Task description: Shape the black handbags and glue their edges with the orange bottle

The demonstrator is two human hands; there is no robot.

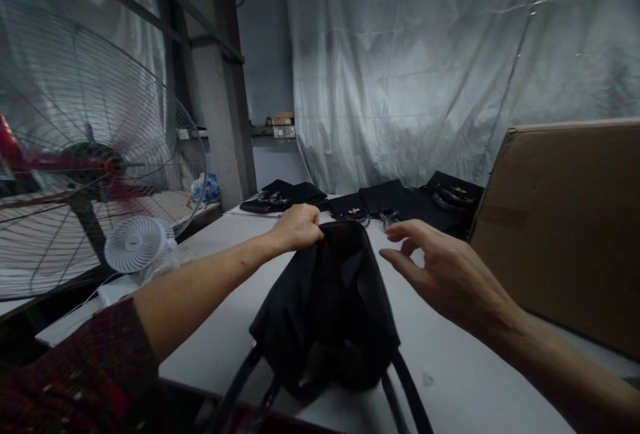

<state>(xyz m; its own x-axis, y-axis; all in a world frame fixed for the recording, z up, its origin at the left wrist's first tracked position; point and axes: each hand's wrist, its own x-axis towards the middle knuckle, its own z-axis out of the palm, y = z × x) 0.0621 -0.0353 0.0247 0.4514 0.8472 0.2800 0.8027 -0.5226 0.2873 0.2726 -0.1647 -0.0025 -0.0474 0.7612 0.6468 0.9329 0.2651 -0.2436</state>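
Observation:
A black handbag [280, 321] lies on the white table with its mouth open toward me, so its dark lining shows. Its straps [410, 387] hang toward the near table edge. My left hand [299, 226] is closed on the far left corner of the bag's rim. To the right of the bag, my right hand [430, 257] hovers with its thumb and fingers apart and nothing between them. It does not touch the bag.
More black bags lie at the back of the table [210, 301], some left [295, 194], others right [390, 197]. A large cardboard box [560, 234] stands at right. On the left are a big caged fan [90, 161] and a small white fan [137, 244]. Silver sheeting [400, 74] hangs behind.

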